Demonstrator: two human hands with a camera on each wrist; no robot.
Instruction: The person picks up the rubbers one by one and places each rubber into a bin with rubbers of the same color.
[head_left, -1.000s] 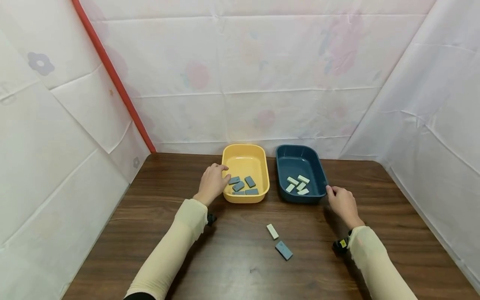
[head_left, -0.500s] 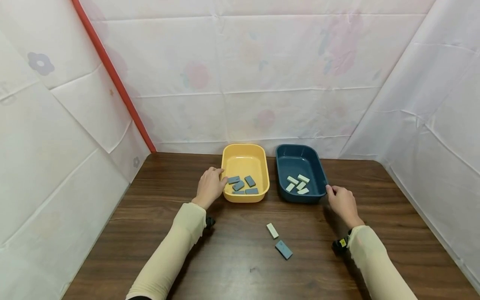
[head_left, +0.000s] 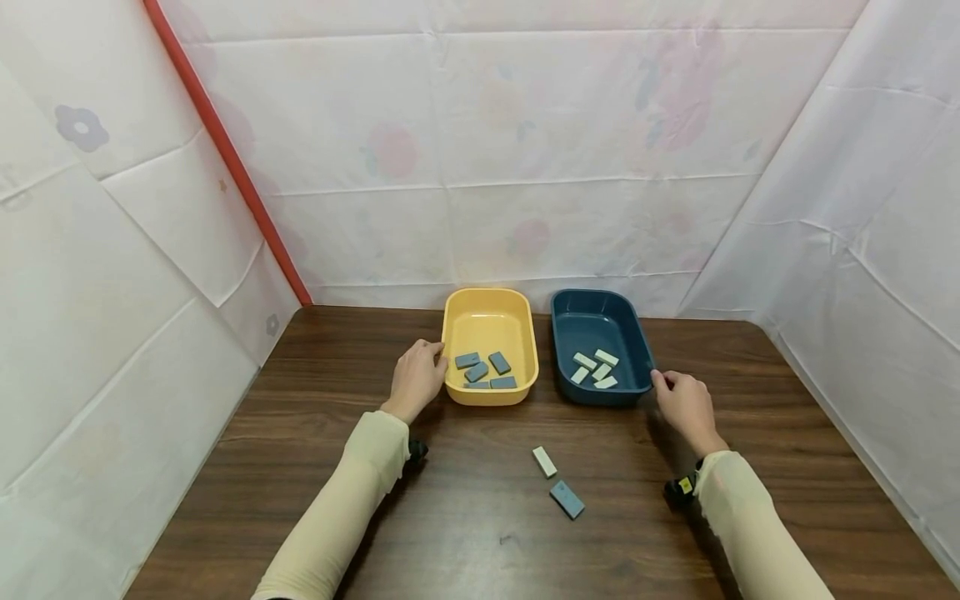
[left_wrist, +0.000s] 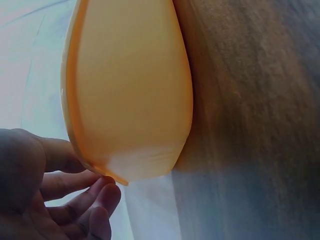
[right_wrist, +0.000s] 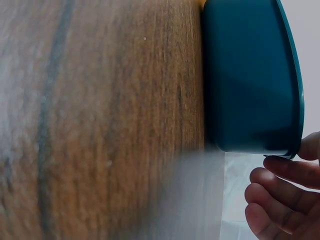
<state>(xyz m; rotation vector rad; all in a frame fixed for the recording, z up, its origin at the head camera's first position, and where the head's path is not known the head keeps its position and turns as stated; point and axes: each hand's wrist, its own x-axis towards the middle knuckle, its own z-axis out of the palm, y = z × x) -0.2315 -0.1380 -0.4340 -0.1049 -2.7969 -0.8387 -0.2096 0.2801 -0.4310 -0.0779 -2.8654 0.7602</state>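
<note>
At the left rim of the yellow tray [head_left: 491, 398], my left hand [head_left: 417, 377] pinches the edge between thumb and fingers [left_wrist: 108, 196], as the left wrist view shows close up. My right hand [head_left: 686, 408] grips the front right corner of the dark blue tray [head_left: 596, 302]; in the right wrist view its fingers [right_wrist: 272, 197] lie under the rim. Several grey-blue rectangular blocks [head_left: 499, 362] lie inside the yellow tray. The blue tray holds several cream blocks [head_left: 602, 372]. Between my forearms, one cream block [head_left: 544, 462] and one grey-blue block [head_left: 567, 499] lie on the table.
Both trays stand side by side, a narrow gap between them, near the back of the brown wood-grain table [head_left: 465, 533]. Pale printed sheeting [head_left: 480, 150] closes in the back and both sides. A red strip [head_left: 225, 150] runs down the back left corner.
My left hand has drawn back slightly to the left, from over the yellow tray's edge to its rim, and now pinches it. My right hand stays on the blue tray's rim.
</note>
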